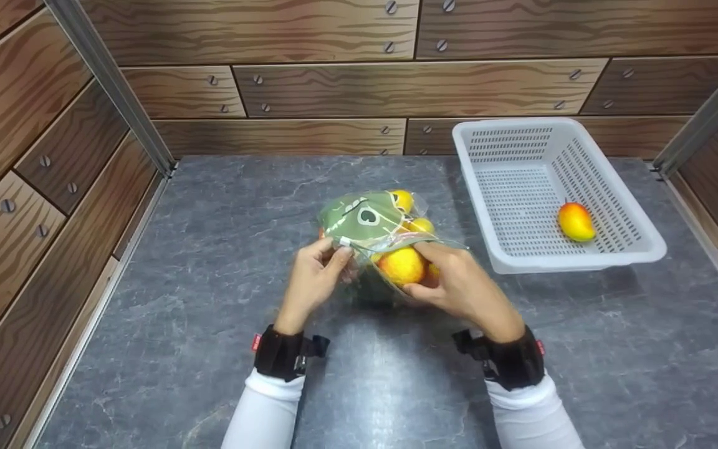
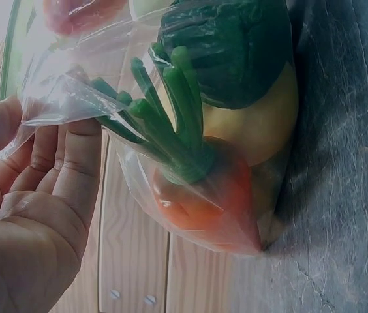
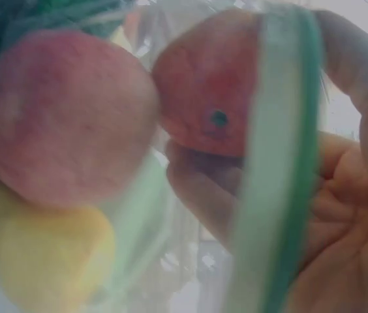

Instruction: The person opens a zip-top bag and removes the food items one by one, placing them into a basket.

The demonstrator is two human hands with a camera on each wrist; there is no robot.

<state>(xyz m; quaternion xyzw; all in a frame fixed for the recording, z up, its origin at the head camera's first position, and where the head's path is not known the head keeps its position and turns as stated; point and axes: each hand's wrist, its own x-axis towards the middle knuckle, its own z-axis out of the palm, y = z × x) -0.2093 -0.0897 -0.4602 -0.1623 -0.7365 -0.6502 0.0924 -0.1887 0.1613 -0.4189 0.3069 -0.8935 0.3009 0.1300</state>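
A clear zip bag with green print (image 1: pixel 349 215) lies mid-table, filled with toy-like produce. My left hand (image 1: pixel 318 268) pinches its rim beside the white slider. Through the film in the left wrist view show a carrot (image 2: pixel 203 202) with green stalks and a dark green vegetable (image 2: pixel 226 52). My right hand (image 1: pixel 459 280) reaches into the bag's mouth, its thumb and fingers around a red-and-yellow fruit (image 1: pixel 402 265). In the right wrist view, a round pinkish fruit (image 3: pixel 70 117) and a yellow one (image 3: pixel 50 251) sit beside the held fruit, behind the green zip strip (image 3: pixel 295 163).
A white perforated basket (image 1: pixel 483 212) stands at the back right, with one red-and-yellow mango (image 1: pixel 576 222) inside. Wood-patterned panels (image 1: pixel 334 87) enclose the grey marbled table (image 1: pixel 197 299) at the back and sides.
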